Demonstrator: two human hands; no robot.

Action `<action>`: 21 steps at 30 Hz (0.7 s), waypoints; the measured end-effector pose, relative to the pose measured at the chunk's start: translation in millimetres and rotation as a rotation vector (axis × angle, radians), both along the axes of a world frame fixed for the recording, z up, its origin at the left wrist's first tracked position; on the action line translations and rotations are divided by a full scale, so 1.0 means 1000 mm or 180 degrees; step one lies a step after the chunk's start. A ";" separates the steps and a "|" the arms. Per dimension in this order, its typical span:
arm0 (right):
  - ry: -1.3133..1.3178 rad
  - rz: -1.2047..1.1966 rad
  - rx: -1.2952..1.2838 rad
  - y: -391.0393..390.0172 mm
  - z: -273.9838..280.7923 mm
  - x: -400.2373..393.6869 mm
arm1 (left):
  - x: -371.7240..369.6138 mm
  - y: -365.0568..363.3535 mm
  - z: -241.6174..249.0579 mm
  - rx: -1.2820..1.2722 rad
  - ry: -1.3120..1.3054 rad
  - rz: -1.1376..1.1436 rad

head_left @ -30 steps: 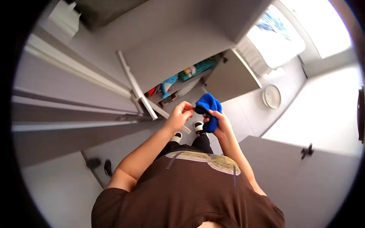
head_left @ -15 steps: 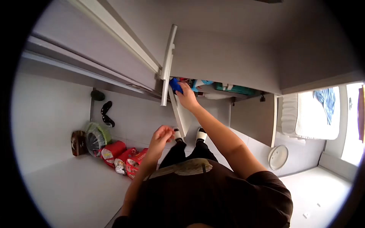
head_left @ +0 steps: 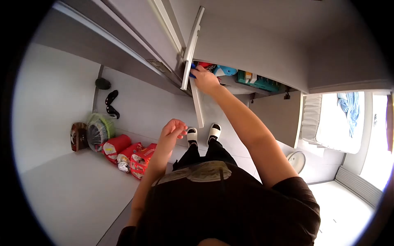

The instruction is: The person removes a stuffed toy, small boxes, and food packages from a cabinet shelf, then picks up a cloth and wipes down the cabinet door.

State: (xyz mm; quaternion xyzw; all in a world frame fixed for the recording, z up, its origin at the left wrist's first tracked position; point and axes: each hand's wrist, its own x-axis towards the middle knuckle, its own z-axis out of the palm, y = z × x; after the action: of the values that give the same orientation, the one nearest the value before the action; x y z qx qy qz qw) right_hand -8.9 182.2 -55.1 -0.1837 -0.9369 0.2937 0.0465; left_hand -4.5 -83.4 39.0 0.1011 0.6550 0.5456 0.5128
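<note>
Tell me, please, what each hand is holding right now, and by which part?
The right hand reaches into the open cabinet with a blue cloth; only a sliver shows, so the place of the grip cannot be told. The left hand holds nothing.

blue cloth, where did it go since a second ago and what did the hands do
The right hand carried the blue cloth from in front of the body up into the open cabinet, where only a sliver shows beside the fingers. The left hand let go and now hangs open and empty at waist height. The person stands in the same spot, feet unmoved.
</note>
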 end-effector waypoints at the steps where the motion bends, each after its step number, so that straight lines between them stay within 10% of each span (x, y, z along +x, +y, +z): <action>1: -0.0013 -0.0027 0.0017 -0.003 0.006 0.010 | -0.002 0.002 -0.002 0.0017 -0.0013 -0.0027; 18: -0.0409 0.1078 -0.0089 -0.115 0.020 0.185 | -0.023 0.026 -0.002 0.0234 0.0099 -0.0449; 21: -0.0626 0.0342 -0.0596 -0.100 0.023 0.210 | -0.029 0.023 -0.005 0.0200 0.0140 -0.0400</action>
State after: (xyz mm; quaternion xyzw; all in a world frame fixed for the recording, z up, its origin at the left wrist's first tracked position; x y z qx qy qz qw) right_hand 200.8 81.8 -32.5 -0.1646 -0.9140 0.3624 -0.0787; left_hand -33.9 -60.8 34.1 0.1700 0.6411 0.5303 0.5281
